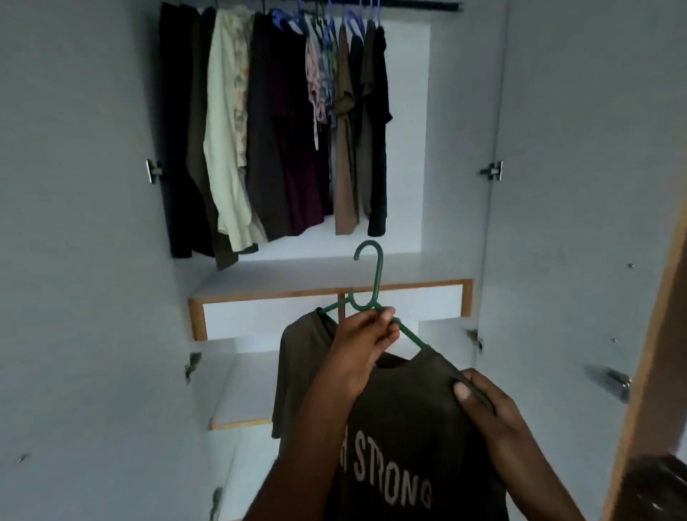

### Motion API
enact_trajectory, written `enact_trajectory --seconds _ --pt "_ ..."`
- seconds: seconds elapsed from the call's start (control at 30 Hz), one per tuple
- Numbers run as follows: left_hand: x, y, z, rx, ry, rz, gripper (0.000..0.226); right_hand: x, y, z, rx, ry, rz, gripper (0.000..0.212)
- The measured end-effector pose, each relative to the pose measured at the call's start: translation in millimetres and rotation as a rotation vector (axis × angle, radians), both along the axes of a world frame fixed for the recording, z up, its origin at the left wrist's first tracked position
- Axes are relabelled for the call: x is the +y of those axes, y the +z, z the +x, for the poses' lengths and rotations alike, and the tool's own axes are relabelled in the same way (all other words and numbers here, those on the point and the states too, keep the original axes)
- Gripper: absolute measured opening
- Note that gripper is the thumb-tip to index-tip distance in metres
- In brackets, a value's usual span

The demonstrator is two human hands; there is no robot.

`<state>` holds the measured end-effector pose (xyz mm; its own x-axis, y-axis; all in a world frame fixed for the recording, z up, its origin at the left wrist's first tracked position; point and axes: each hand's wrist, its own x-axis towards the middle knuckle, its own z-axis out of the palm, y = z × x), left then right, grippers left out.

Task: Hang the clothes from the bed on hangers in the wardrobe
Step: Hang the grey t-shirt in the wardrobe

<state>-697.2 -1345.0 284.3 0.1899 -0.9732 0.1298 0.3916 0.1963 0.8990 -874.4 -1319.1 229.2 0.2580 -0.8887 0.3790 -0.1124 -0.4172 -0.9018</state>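
Open wardrobe (464, 148) seen from the head view, with a garment partly mounted on a hanger. A green hanger (371, 293) is held in front of the wardrobe's lower shelves, its hook upright and free of the rail (409, 4). The left hand (366, 344) is closed around the hanger at the junction below the hook, fingers curled over the bar. The right hand (487, 403) pinches the shoulder of a dark olive T-shirt (409, 427) against the right arm of the hanger, the thumb pressed on the cloth. The shirt, printed with pale lettering, hangs below both hands; its left shoulder appears draped over the left arm of the hanger, while the right arm of the hanger is bare between neckline and hook. Along the rail, toward the upper left corner of the wardrobe, a row of hung garments (260, 130) is seen, some on blue hangers (353, 22); space on the rail remains at its right end. Judged progress: several clothes are already hung; this shirt is being seated on its hanger and is not yet hooked on the rail. The bed is out of view, so the remaining clothes cannot be counted.
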Motion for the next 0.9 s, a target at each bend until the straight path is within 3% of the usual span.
enact_trajectory --seconds 0.17,0.33,0.57,0.9 --pt "-116.3 53.6 -3.7 -0.427 -0.11 -0.082 0.021 -124.6 57.2 -0.4 -0.114 -0.115 -0.115 0.018" --pt "-222.0 89.0 3.4 -0.878 -0.001 -0.153 0.021 -232.9 116.1 2.4 -0.119 -0.246 -0.35 0.025" --pt "-368.3 139.4 39.3 -1.013 0.158 -0.311 0.018 -394.1 194.1 26.6 -0.1 -0.395 -0.666 0.028" --pt "-558.6 263.6 85.6 -1.203 0.403 -0.637 0.013 -610.3 338.5 105.7 -0.038 -0.528 -1.004 0.024"
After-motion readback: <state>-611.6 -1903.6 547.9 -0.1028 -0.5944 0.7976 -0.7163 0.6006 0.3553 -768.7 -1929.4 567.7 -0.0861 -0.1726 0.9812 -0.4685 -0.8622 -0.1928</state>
